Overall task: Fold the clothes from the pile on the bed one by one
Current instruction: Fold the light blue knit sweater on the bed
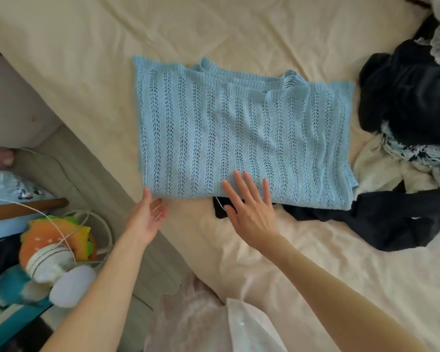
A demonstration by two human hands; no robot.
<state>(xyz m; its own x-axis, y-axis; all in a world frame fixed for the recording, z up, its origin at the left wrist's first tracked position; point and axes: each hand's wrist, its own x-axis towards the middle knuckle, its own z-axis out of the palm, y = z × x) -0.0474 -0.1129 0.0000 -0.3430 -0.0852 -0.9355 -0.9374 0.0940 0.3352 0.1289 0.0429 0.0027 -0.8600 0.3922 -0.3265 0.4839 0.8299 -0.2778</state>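
On cream bed sheet (239, 29), folded light-blue open-knit sweater (239, 133) lying flat, left hand (148, 219) open at near-left corner, right hand (252, 212) flat, fingers straight over near edge, dark clothes pile (404, 97) at right.

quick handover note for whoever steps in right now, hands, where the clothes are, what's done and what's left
Left hand: open, palm up, at the near left corner of the blue knit sweater, holding nothing.
Right hand: open, fingers straight, over the sweater's near edge.
The sweater lies flat on the bed, folded into a rough rectangle, neckline on the far side.
A dark garment lies at its near right corner, and a small black object pokes out under the near edge.
The unfolded pile sits to the right.
Done: the sweater is partly folded.
Left: probably fold it once more, set it aside, then work through the pile.
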